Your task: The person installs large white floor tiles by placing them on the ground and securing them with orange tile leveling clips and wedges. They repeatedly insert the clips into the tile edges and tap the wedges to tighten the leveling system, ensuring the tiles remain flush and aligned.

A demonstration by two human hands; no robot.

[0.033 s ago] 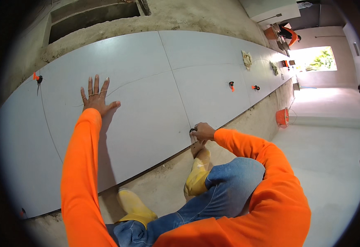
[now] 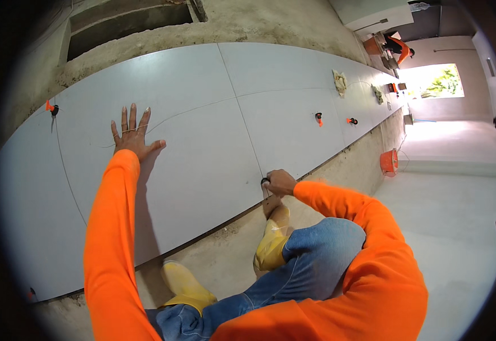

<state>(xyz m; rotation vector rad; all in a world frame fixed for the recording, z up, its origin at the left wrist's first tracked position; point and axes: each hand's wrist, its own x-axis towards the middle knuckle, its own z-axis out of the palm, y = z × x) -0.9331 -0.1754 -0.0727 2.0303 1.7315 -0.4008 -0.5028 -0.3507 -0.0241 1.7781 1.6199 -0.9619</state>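
Note:
My left hand (image 2: 132,138) lies flat on a large pale grey tile (image 2: 191,153) with its fingers spread. A thin string (image 2: 185,108) runs across the tiles and passes by these fingers. At the front end of the seam between two tiles, my right hand (image 2: 281,183) is closed on a tile leveler. Only its black round base (image 2: 265,181) shows; the fingers hide the rest. Another tile leveler (image 2: 53,108), black with an orange handle, stands on the seam at the far left.
Two loose tile levelers (image 2: 319,118) (image 2: 352,121) and a crumpled cloth (image 2: 339,83) lie on the tiles to the right. An orange bucket (image 2: 389,163) stands on the floor. An open pit (image 2: 128,31) lies beyond the tiles. Another person (image 2: 396,48) bends over at the far right.
My right hand has turned slightly at the tile leveler, and its lower fingers have shifted. The left hand stays in place.

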